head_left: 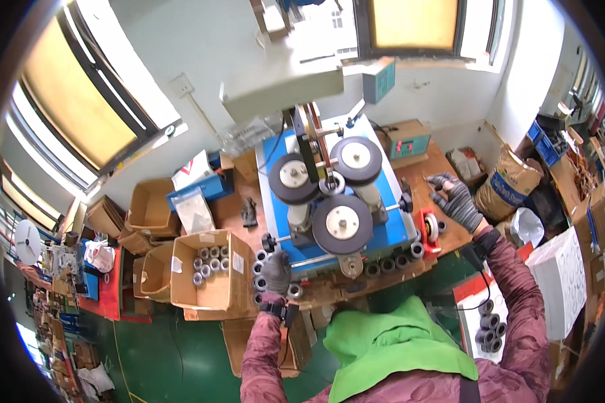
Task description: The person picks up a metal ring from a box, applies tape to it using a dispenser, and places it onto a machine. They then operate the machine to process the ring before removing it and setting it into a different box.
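In head view, see left hand (275, 271) and right hand (456, 203) well apart. Left among grey rings (295, 295), just left of the machine (343, 209); can't tell if holding one. Right with fingers spread, right of the machine, near a red stand (424, 232).

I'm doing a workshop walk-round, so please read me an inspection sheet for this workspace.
Surface: wooden table, largely covered by the machine and boxes.
Job's things: blue machine with three dark wheels; metal rings along its front edge, more in a cardboard box.
Clutter: a blue tray bearing papers, left of the machine.
Hands: gloved left hand at the rings by the box, grip unclear; gloved right hand right of the machine, fingers extended, nothing seen in it.
Cables: dark cable hanging near the right wrist.
Surroundings: yellow window behind, sack at right, green floor.
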{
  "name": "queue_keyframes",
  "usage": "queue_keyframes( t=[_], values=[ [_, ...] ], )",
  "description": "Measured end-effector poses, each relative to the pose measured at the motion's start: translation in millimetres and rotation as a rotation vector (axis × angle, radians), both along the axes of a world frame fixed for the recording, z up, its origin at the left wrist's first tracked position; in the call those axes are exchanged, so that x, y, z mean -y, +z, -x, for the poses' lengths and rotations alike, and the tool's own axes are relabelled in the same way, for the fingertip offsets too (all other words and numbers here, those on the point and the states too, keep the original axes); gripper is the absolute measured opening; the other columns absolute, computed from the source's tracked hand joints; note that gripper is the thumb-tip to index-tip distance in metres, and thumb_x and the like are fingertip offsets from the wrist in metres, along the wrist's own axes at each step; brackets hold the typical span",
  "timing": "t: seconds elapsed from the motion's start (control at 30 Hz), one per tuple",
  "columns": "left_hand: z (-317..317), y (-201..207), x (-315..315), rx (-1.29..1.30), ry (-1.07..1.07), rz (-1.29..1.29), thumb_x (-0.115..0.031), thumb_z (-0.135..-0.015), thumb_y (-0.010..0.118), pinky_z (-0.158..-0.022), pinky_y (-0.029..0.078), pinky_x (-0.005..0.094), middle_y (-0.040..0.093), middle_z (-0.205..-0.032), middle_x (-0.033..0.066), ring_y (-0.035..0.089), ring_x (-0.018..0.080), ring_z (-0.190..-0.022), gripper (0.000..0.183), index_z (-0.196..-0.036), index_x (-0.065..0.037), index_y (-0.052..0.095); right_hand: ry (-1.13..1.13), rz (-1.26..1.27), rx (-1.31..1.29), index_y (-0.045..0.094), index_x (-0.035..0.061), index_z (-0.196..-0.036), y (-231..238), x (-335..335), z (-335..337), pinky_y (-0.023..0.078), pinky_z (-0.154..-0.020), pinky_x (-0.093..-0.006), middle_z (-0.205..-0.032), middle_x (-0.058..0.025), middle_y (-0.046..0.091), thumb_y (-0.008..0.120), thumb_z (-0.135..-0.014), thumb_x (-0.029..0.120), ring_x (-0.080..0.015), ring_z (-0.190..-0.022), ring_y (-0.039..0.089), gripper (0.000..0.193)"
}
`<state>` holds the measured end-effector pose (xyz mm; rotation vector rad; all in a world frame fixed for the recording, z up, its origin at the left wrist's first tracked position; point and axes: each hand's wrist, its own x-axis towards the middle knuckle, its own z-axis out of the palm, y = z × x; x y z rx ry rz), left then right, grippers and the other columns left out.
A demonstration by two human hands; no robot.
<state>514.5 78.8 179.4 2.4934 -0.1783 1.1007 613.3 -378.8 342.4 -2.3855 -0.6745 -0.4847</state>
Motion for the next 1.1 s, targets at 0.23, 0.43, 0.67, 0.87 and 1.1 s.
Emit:
queue_keyframes(
  t=[0.23, 0.43, 0.67, 0.87, 1.1],
  values=[
    [16, -14, 0, -0.16, -0.022, 0.021, -0.019, -0.082, 0.058, -0.057, 0.046, 0.0403, 0.06, -0.072, 0.0112, 0.058, 0.0318, -0.064, 0.012, -0.09, -0.009, 0.06, 0.218, -0.33, 0.242, 0.06, 0.0068, -0.1, 117, -97, -32, 0.049, -0.072, -0.0344, -0.091, -0.0121, 0.061, 0.063, -0.079, 0.016, -0.0263, -0.082, 0.06, 0.024],
    [32, 13, -1, -0.37, 0.021, 0.246, -0.024, -0.085, 0.056, -0.074, 0.045, 0.0416, 0.059, -0.093, 0.0183, 0.057, 0.0333, -0.086, 0.031, -0.108, -0.003, 0.055, 0.405, -0.635, 0.099, 0.062, 0.0041, -0.102, 218, -180, -35, 0.046, -0.081, -0.0324, -0.094, -0.0122, 0.061, 0.061, -0.082, 0.022, -0.0225, -0.093, 0.058, 0.027],
    [57, 36, -16, -0.296, 0.133, 0.559, -0.025, -0.087, 0.055, -0.076, 0.046, 0.0378, 0.057, -0.096, 0.0169, 0.058, 0.0275, -0.085, 0.037, -0.111, 0.002, 0.052, 0.501, -0.575, 0.282, 0.065, 0.0035, -0.087, 237, -185, -40, 0.045, -0.083, -0.0358, -0.089, -0.0124, 0.059, 0.063, -0.077, 0.012, -0.0268, -0.093, 0.056, 0.014],
    [76, 67, -4, -0.222, 0.157, 0.483, -0.025, -0.089, 0.053, -0.076, 0.046, 0.0362, 0.058, -0.095, 0.0173, 0.058, 0.0253, -0.084, 0.034, -0.109, 0.002, 0.053, 0.415, -0.377, 0.367, 0.057, 0.0026, -0.081, 215, -170, -35, 0.046, -0.071, -0.0392, -0.079, -0.0153, 0.055, 0.057, -0.077, 0.01, -0.0308, -0.08, 0.056, 0.008],
    [75, 120, 53, -0.217, -0.001, 0.591, -0.015, -0.088, 0.055, -0.069, 0.047, 0.0318, 0.061, -0.088, 0.0127, 0.06, 0.0214, -0.079, 0.022, -0.105, -0.001, 0.056, 0.306, -0.19, 0.399, 0.052, 0.0076, -0.086, 143, -173, 4, 0.046, -0.056, -0.0419, -0.07, -0.0133, 0.055, 0.056, -0.077, 0.012, -0.0327, -0.063, 0.057, 0.012]
  ],
)
